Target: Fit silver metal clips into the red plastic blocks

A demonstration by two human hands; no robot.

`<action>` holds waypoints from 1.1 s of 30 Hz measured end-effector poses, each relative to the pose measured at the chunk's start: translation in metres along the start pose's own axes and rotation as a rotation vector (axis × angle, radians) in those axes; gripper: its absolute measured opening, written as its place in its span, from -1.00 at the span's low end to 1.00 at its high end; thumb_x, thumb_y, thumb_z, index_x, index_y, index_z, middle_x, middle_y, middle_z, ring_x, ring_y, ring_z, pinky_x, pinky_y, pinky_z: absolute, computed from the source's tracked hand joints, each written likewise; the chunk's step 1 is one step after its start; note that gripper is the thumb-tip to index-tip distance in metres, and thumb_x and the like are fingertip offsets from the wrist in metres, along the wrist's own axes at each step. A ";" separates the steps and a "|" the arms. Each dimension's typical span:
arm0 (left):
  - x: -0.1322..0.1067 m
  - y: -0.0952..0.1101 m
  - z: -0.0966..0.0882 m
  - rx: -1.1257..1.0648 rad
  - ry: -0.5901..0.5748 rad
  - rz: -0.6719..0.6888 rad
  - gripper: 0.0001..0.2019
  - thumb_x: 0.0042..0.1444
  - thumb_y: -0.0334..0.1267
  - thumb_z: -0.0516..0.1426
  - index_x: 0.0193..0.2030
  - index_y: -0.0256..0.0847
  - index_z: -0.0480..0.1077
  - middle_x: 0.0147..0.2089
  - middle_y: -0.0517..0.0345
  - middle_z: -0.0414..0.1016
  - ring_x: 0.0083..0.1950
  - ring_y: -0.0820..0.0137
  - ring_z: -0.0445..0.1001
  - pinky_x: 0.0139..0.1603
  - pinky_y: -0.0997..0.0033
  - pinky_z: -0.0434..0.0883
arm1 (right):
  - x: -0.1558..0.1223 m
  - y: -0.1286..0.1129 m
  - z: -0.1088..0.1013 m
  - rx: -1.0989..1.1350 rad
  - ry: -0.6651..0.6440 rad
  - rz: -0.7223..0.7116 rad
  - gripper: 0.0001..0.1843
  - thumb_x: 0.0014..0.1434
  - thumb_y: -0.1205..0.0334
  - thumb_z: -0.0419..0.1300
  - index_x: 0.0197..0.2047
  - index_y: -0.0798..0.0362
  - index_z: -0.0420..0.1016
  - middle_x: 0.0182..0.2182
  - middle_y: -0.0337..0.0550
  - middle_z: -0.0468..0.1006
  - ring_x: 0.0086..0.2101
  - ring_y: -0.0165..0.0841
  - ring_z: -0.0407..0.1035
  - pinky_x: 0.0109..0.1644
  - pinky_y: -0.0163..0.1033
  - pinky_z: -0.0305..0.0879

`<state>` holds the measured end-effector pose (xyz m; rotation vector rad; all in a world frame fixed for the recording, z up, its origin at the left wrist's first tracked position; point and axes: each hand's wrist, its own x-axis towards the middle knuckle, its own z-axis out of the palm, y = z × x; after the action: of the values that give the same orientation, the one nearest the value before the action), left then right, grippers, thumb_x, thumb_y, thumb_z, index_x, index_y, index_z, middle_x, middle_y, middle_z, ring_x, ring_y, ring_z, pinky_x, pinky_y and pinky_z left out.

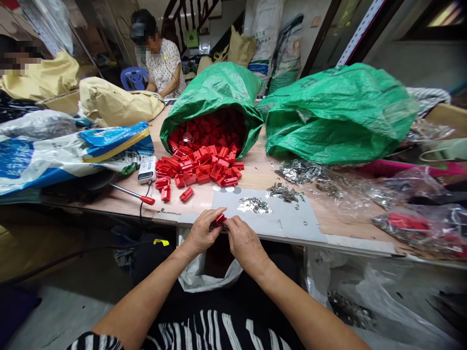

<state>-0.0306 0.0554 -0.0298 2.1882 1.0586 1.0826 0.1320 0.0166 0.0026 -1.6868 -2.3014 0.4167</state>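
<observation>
L hand point(202, 230) pinches one red pc point(220, 219) btwn thumb + fingers, right by the tabletop's point(257, 171) front edge; R hand point(247, 244) is narrow too, fingertips bunched at the pc's R side — can't tell if they also hold a small metal bit, fingers hide it. Below that edge, an open white bag point(193, 280) hangs at the lap. Step in hand is prob. fingertip work on this single pc; next move seems to call for a firm L pinch + fine R fingers. Just past the hands, a grey sheet point(295, 221) lies along the front edge, w/ shiny flat bits point(254, 205) and, toward its far R corner, darker metal bits point(286, 193). Farther back — a heap of loose red pcs point(199, 167) spilling from a green sack point(219, 87), 2nd green sack point(339, 116) to its R. Person point(166, 65) at the far edge.
</observation>
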 end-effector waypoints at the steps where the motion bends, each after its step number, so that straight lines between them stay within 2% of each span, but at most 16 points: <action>1: 0.000 0.000 0.000 -0.001 0.000 0.000 -0.43 0.09 -0.54 0.13 0.26 -0.14 0.31 0.06 0.02 0.54 0.07 0.29 0.47 0.13 0.15 0.45 | 0.000 -0.001 -0.001 -0.013 -0.009 0.007 -0.69 0.32 0.51 -0.01 0.04 0.10 0.41 -0.11 -0.04 0.43 -0.12 -0.25 0.36 -0.01 -0.21 0.32; 8: 0.000 -0.001 0.001 -0.002 -0.004 -0.014 -0.40 0.05 -0.56 0.09 0.26 -0.13 0.31 0.04 0.03 0.54 0.06 0.29 0.48 0.12 0.15 0.45 | 0.008 -0.019 -0.014 -0.194 -0.135 0.063 -0.62 0.34 0.49 -0.09 0.11 0.08 0.37 -0.05 0.02 0.44 -0.16 -0.17 0.41 -0.19 -0.16 0.38; 11: -0.001 -0.002 0.002 0.005 -0.001 -0.011 -0.38 0.04 -0.58 0.07 0.26 -0.14 0.30 0.06 0.02 0.53 0.07 0.29 0.46 0.13 0.14 0.44 | 0.013 -0.023 -0.020 -0.236 -0.155 0.034 -0.59 0.34 0.49 -0.11 0.16 0.08 0.34 -0.04 0.02 0.44 -0.14 -0.15 0.42 -0.22 -0.15 0.38; 14: -0.001 -0.001 0.003 0.015 0.010 -0.006 -0.41 0.06 -0.56 0.09 0.27 -0.16 0.30 0.04 0.01 0.53 0.05 0.28 0.47 0.12 0.14 0.44 | 0.013 -0.020 -0.025 -0.231 -0.148 -0.007 -0.61 0.33 0.50 -0.09 0.12 0.07 0.37 -0.06 -0.01 0.45 -0.15 -0.18 0.43 -0.22 -0.18 0.35; 18: -0.001 -0.001 0.004 0.026 0.031 0.003 -0.45 0.12 -0.49 0.13 0.27 -0.17 0.29 0.01 0.01 0.54 0.02 0.28 0.47 0.09 0.14 0.45 | 0.004 -0.008 -0.031 -0.107 -0.128 -0.009 -0.70 0.33 0.46 -0.01 0.02 0.07 0.43 -0.12 -0.07 0.47 -0.19 -0.26 0.44 -0.20 -0.23 0.30; 24: -0.004 -0.003 0.005 0.034 0.045 0.021 -0.44 0.14 -0.47 0.14 0.30 -0.14 0.26 0.01 0.03 0.54 0.02 0.29 0.48 0.09 0.16 0.45 | -0.004 0.008 -0.030 0.118 -0.088 0.076 -0.79 0.35 0.39 0.07 -0.02 0.09 0.48 -0.14 -0.07 0.50 -0.10 -0.27 0.42 -0.01 -0.23 0.26; 33: -0.004 -0.003 0.007 0.058 0.059 0.033 -0.42 0.11 -0.52 0.11 0.30 -0.14 0.25 0.03 0.03 0.54 0.03 0.30 0.48 0.08 0.17 0.46 | 0.001 0.009 -0.026 0.207 -0.119 0.076 -0.78 0.34 0.39 0.08 -0.03 0.08 0.51 -0.16 -0.09 0.52 -0.13 -0.29 0.42 -0.04 -0.24 0.23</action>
<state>-0.0273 0.0533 -0.0373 2.2390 1.0965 1.1505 0.1494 0.0219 0.0234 -1.6908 -2.1907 0.7624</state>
